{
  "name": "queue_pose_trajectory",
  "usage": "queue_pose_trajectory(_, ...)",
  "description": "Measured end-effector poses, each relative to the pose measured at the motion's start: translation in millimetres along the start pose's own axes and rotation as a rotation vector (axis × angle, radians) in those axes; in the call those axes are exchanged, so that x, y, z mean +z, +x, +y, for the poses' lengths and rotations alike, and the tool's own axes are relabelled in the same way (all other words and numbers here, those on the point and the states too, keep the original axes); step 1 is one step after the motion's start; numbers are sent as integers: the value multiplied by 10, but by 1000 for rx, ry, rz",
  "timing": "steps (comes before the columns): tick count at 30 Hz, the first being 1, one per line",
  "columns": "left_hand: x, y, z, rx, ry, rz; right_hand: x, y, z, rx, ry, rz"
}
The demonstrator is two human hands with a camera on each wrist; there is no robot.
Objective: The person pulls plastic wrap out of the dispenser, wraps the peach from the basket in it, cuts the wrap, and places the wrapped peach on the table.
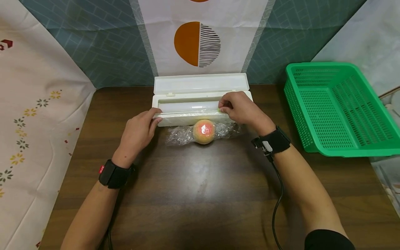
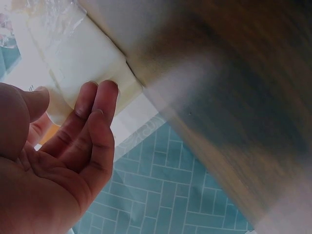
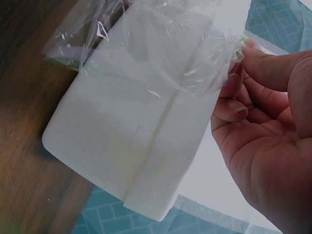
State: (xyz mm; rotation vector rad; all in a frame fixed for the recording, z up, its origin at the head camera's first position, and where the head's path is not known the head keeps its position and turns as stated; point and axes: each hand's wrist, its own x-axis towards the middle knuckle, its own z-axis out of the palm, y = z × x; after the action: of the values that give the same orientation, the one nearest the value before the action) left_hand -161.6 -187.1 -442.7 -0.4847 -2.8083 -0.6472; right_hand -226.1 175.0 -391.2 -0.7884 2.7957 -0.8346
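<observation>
A long white cling film dispenser (image 1: 190,119) lies at the back of the table with its lid (image 1: 201,84) raised. Inside sits a white film roll (image 1: 187,107). My left hand (image 1: 136,133) holds the dispenser's left end by its front edge. With thumb and fingertips, my right hand (image 1: 242,110) pinches a small bright-green piece (image 3: 239,51) near the right end. Clear film (image 3: 190,63) bunches beside those fingers. Just in front of the dispenser lies a round yellow-and-red fruit (image 1: 203,132), apparently an apple, with crumpled cling film (image 1: 181,135) spreading from both sides.
To the right stands a green plastic basket (image 1: 326,151) with slotted walls. A patterned cloth (image 1: 31,139) hangs along the left side. Behind the brown table (image 1: 200,194) is a teal and white cloth (image 1: 109,45). A black cable (image 1: 276,208) trails from the right wrist strap.
</observation>
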Motion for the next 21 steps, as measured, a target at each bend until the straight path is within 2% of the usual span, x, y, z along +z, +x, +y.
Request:
queue_pose_trajectory(11,10,4,11,13,6,14,70,70,-52,-29,17,1)
queue_pose_trajectory(21,10,-14,-15,18,9,20,277,283,-388,-83,33,-16)
